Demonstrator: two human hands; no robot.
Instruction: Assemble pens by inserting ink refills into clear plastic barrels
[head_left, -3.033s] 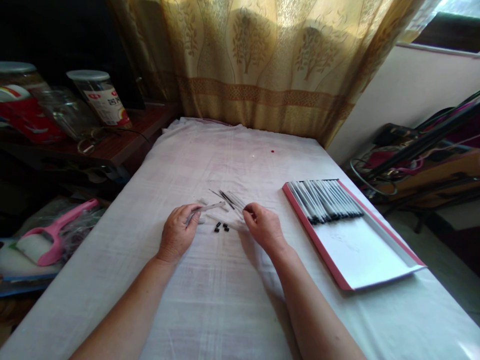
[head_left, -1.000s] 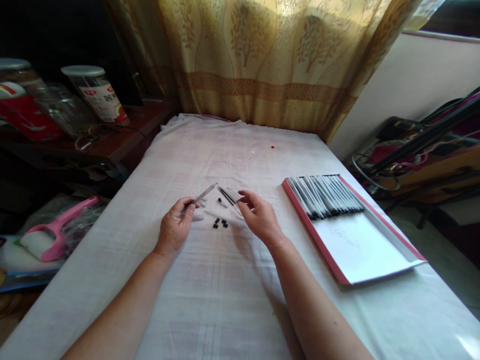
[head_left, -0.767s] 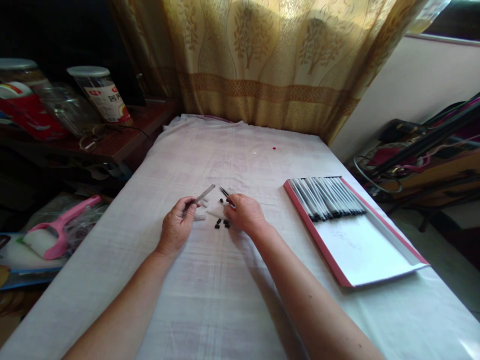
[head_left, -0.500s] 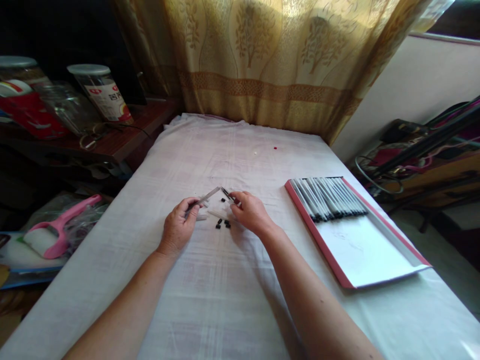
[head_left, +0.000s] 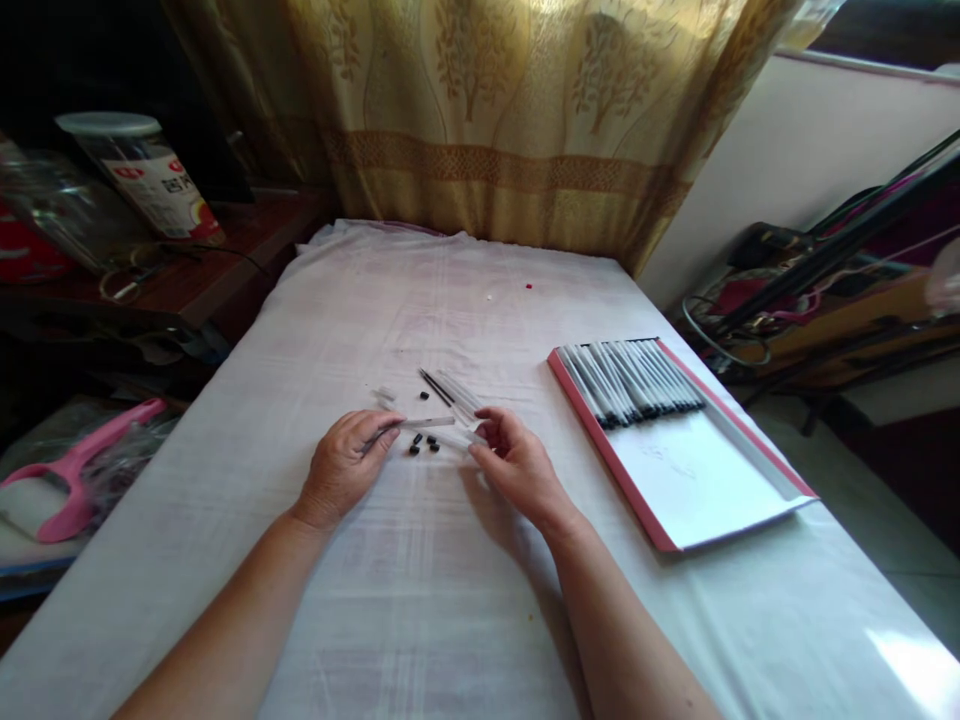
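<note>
My left hand (head_left: 349,462) is closed in a pinch on a clear pen barrel (head_left: 431,423), which points to the right with a dark line inside it. The fingers of my right hand (head_left: 517,462) close on the end of a clear plastic pen part (head_left: 474,438); its exact kind is hard to make out. Just beyond the hands lie thin dark pen refills (head_left: 436,387) beside several clear barrels (head_left: 459,392). Several small black end plugs (head_left: 418,439) are scattered between the hands. Small clear pieces (head_left: 385,397) rest past my left fingertips.
On the right, a pink-edged box lid (head_left: 615,470) holds a row of assembled pens (head_left: 637,380). A tiny red piece (head_left: 529,286) and a white one (head_left: 489,297) lie far back on the cloth (head_left: 390,600). Jars (head_left: 150,180) stand on a side cabinet at left.
My right hand has let go of the dark refills, now on the cloth, and come back to the clear parts. My left hand has lowered its barrel. The view has shifted right.
</note>
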